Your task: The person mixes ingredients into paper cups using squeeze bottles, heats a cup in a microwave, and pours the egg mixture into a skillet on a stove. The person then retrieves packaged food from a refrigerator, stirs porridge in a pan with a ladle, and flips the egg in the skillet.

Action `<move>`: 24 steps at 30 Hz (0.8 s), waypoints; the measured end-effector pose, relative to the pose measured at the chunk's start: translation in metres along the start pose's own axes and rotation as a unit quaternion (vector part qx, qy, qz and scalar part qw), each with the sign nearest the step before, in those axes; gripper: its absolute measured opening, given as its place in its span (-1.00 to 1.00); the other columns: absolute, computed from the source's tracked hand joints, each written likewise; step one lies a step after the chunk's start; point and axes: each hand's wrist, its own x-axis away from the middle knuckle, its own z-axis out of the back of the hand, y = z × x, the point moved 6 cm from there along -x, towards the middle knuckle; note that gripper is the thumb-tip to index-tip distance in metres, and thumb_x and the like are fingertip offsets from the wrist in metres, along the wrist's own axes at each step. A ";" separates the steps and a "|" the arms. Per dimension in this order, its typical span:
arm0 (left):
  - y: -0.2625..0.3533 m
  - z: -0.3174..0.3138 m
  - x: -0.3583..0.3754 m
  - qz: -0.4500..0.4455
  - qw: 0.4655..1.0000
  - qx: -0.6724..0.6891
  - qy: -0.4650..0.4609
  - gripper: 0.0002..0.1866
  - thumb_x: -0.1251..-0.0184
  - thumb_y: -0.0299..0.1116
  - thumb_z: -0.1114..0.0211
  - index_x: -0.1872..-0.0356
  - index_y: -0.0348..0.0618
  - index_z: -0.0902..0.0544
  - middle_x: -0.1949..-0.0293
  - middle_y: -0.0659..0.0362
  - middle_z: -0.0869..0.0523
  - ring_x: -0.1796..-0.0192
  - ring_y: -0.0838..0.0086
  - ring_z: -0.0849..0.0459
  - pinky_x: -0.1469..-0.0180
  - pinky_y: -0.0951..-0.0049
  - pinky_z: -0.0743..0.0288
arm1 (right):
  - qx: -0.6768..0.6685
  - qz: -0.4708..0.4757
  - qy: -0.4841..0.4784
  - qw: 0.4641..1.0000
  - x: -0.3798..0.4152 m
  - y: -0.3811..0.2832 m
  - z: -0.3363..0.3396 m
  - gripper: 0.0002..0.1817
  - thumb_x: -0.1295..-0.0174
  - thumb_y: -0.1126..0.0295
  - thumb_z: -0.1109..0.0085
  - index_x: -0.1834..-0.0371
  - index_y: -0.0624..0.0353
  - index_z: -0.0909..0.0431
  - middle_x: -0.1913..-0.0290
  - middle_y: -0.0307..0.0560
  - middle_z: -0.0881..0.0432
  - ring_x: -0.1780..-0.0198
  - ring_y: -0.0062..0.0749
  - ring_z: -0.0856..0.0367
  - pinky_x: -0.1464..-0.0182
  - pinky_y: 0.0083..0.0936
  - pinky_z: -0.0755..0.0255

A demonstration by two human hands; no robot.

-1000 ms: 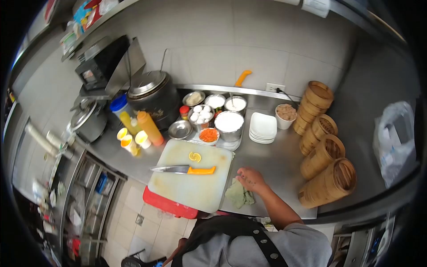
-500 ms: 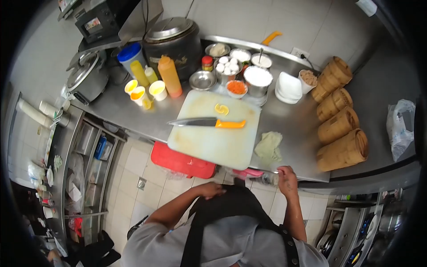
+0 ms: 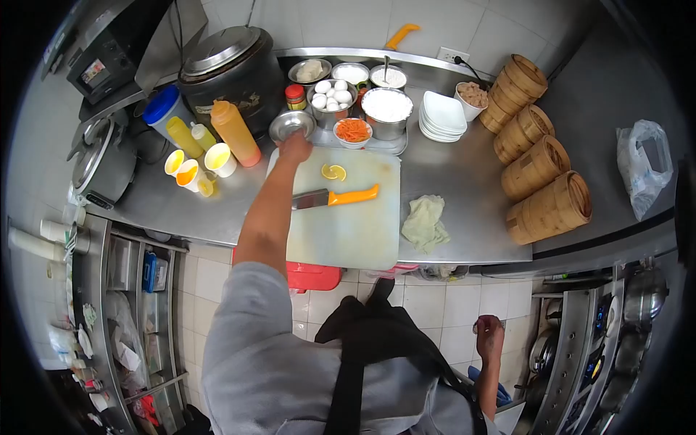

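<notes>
My left hand [image 3: 294, 148] reaches over the far left corner of the white cutting board [image 3: 348, 235], at the near rim of a small metal bowl [image 3: 288, 122]. Its fingers are partly hidden, so their grip is unclear. On the board lie a knife with an orange handle [image 3: 353, 196] and two curved yellow slices [image 3: 333, 172]; my left forearm covers the blade's tip. My right hand [image 3: 489, 335] hangs below the counter's front edge at the right, its fingers curled; whether they hold something is too small to tell. A pale green cloth [image 3: 425, 223] lies right of the board.
Behind the board stand a bowl of eggs [image 3: 331, 104], shredded orange food [image 3: 353, 130] and a pot of white powder [image 3: 387, 109]. Squeeze bottles [image 3: 235, 134] and cups [image 3: 220, 159] are at left. White dishes [image 3: 442, 116] and bamboo steamers [image 3: 549, 208] stand at right.
My left hand has moved from beside my apron up to the metal bowl. My right hand has left the counter's edge and dropped lower. The view has shifted.
</notes>
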 end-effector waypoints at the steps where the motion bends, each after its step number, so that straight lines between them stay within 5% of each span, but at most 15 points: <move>1: -0.008 -0.008 -0.005 0.014 0.999 -0.039 -0.020 -0.68 -0.25 -0.31 -0.12 0.00 -0.14 -0.60 -0.07 0.05 -0.63 -0.19 0.20 -0.55 -0.29 -0.04 -0.25 | -0.010 -0.012 0.002 1.000 0.001 0.005 0.001 -0.92 -0.20 0.48 -0.17 0.30 0.26 -0.57 0.36 0.02 -0.63 0.36 -0.20 -0.61 0.28 -0.34 -0.48; 5: -0.027 -0.028 -0.029 -0.021 0.982 -0.170 -0.086 -0.68 -0.25 -0.33 -0.08 0.00 -0.09 -0.61 -0.10 0.05 -0.62 -0.22 0.19 -0.53 -0.34 -0.25 -0.07 | -0.045 -0.049 -0.011 0.998 -0.010 0.011 -0.004 -0.93 -0.16 0.50 -0.19 0.30 0.20 -0.56 0.34 0.02 -0.60 0.35 -0.14 -0.59 0.28 -0.31 -0.46; 11: -0.011 0.003 -0.049 -0.119 0.990 -0.026 -0.064 -0.79 -0.22 -0.31 -0.15 0.27 -0.18 -0.68 0.23 -0.06 -0.71 0.07 0.12 -0.68 -0.06 0.08 -0.48 | -0.013 0.015 -0.046 0.999 -0.071 -0.015 -0.024 -0.91 -0.19 0.49 -0.19 0.27 0.25 -0.58 0.35 0.05 -0.63 0.35 -0.20 -0.62 0.27 -0.39 -0.49; 14: -0.007 0.046 -0.046 -0.080 0.990 0.089 0.074 -0.77 -0.20 -0.28 -0.21 0.35 -0.25 -0.66 0.35 -0.10 -0.69 0.24 0.05 -0.69 0.17 0.19 -0.53 | -0.083 0.055 -0.080 0.992 -0.115 -0.037 -0.044 -0.90 -0.17 0.48 -0.20 0.27 0.22 -0.58 0.35 0.03 -0.61 0.34 -0.18 -0.61 0.25 -0.37 -0.48; 17: -0.031 0.060 -0.060 0.011 0.972 0.205 0.112 -0.76 -0.19 -0.27 -0.24 0.34 -0.27 -0.66 0.35 -0.12 -0.70 0.29 0.10 -0.70 0.22 0.23 -0.50 | -0.135 0.134 -0.124 0.974 -0.164 -0.079 -0.068 -0.89 -0.17 0.46 -0.20 0.26 0.22 -0.57 0.36 0.03 -0.60 0.34 -0.17 -0.60 0.24 -0.37 -0.47; 19: -0.067 0.050 -0.068 0.139 0.898 0.392 0.142 -0.81 -0.22 -0.33 -0.25 0.36 -0.29 -0.63 0.44 0.06 -0.68 0.40 0.32 -0.62 0.29 0.36 -0.43 | -0.166 0.185 -0.169 0.954 -0.190 -0.119 -0.089 -0.90 -0.17 0.47 -0.19 0.26 0.20 -0.56 0.35 0.03 -0.58 0.32 -0.13 -0.60 0.24 -0.38 -0.46; 22: -0.051 0.060 -0.032 0.268 0.718 0.628 0.132 -0.91 -0.22 -0.43 -0.28 0.35 -0.22 -0.58 0.47 0.30 -0.55 0.42 0.54 -0.46 0.31 0.51 -0.35 | -0.206 0.273 -0.220 0.914 -0.212 -0.201 -0.110 -0.91 -0.17 0.49 -0.18 0.27 0.19 -0.54 0.32 0.01 -0.58 0.29 -0.11 -0.59 0.23 -0.39 -0.46; 24: -0.046 0.067 -0.011 0.222 0.732 0.630 0.136 -0.90 -0.20 -0.44 -0.30 0.34 -0.22 -0.58 0.46 0.28 -0.56 0.40 0.57 -0.47 0.31 0.53 -0.34 | -0.212 0.319 -0.243 0.891 -0.219 -0.260 -0.117 -0.91 -0.17 0.50 -0.17 0.27 0.20 -0.53 0.32 0.00 -0.57 0.28 -0.12 -0.59 0.22 -0.37 -0.46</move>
